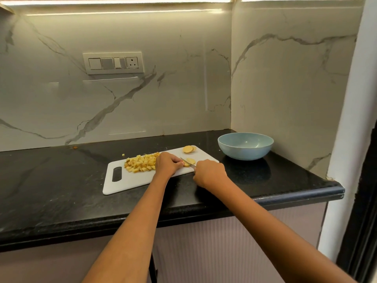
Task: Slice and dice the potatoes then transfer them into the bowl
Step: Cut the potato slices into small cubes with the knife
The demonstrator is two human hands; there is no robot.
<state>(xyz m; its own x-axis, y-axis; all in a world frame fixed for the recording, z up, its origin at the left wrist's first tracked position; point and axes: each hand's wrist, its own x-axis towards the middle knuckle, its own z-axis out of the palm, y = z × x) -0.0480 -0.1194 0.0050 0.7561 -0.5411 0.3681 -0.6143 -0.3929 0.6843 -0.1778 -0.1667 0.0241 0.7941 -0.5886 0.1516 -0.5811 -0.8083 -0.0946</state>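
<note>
A white cutting board (130,180) lies on the black counter. A pile of diced potato (140,162) sits on its left half. My left hand (168,162) pinches a potato slice (190,160) near the board's middle. My right hand (209,174) grips a knife (187,161), whose blade points left across that slice; the handle is hidden in my fist. Two more potato slices (188,149) lie at the board's far edge. A light blue bowl (245,147), with nothing in it, stands to the right of the board.
The black counter (61,180) ends in a rounded front edge and a right corner near a white door frame (346,139). Marble walls close the back and right. A switch panel (113,63) is on the back wall. A small potato bit (123,154) lies off the board.
</note>
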